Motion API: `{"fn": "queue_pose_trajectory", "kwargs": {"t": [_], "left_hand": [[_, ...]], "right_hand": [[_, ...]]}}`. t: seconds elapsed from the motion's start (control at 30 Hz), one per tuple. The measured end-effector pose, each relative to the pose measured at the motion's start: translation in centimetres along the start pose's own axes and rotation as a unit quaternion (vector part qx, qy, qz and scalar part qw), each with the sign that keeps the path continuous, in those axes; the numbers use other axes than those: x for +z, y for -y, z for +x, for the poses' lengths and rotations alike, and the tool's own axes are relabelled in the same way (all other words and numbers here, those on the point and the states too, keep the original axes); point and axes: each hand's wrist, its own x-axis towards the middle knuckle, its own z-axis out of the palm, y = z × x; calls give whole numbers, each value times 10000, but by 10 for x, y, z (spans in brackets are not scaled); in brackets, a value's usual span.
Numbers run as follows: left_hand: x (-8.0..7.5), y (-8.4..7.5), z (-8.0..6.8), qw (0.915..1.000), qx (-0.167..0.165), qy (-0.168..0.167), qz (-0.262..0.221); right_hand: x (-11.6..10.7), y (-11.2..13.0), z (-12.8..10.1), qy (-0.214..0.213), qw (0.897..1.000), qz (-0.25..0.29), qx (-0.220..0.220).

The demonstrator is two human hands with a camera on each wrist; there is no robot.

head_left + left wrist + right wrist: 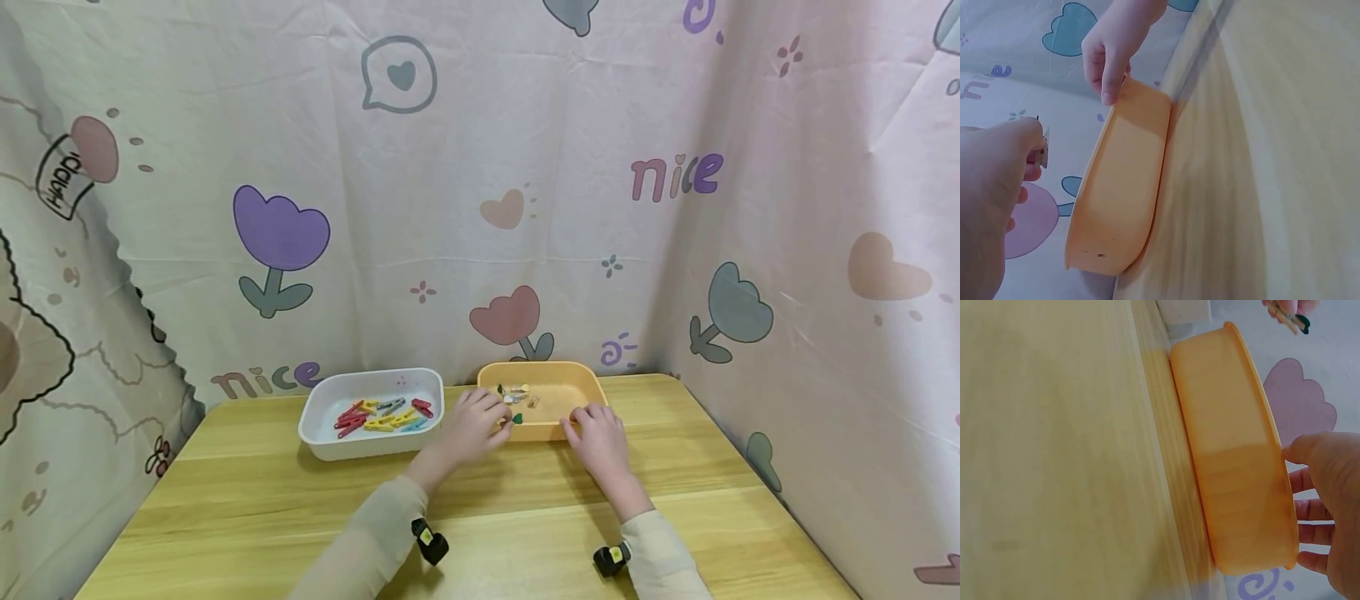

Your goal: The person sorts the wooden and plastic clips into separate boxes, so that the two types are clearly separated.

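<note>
A printed curtain point(480, 183) with tulips and hearts hangs behind and beside the wooden tabletop point(247, 517), closing it in on three sides. At the tabletop's far edge sit two shallow tubs side by side, just apart. The white tub point(324, 442) stands left of the middle and holds a loose heap of coloured clothes pegs point(382, 414). The orange tub point(581, 379) stands to its right and holds a few small clips point(517, 393) in its far left corner; most of its floor is bare.

Both forearms reach forward from the near edge in pale sleeves, each with a small camera strapped at the wrist. The right hand point(600, 437) lies at the orange tub's near rim, thumb outside the wall and fingers curled over the edge, gripping it; this looks like a steadying hold, so the light tub does not slide. The right wrist view shows the thumb tip on the rim and the fingers behind it.

The left hand point(474, 427) hovers over the tub's near left corner, fingers bunched, pinching a small peg point(516, 419) with a dark green end. The right wrist view shows that peg point(1290, 317) as pale wood held between fingertips, above the tub and not touching it. It seems to be held there because it belongs with the clips inside.
</note>
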Motion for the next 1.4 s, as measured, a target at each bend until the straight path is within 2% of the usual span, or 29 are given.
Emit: {"fn": "queue_pose_trajectory", "kwargs": {"t": [0.3,0.63,0.97,1.23,1.4], "left_hand": [[15,6,19,9989,142,-339,307],[26,11,37,9963,268,-457,675],[34,8,57,9979,-124,-168,613],[43,7,72,9977,-266,-140,606],[47,8,81,9971,-500,52,579]], "right_hand": [[0,-1,0,9,10000,-40,-12],[-3,1,1,202,9998,-46,26],[-3,0,0,120,9999,-75,-10],[-2,-1,0,97,9999,-118,-59],[-1,-2,0,39,9999,-89,-86]]}}
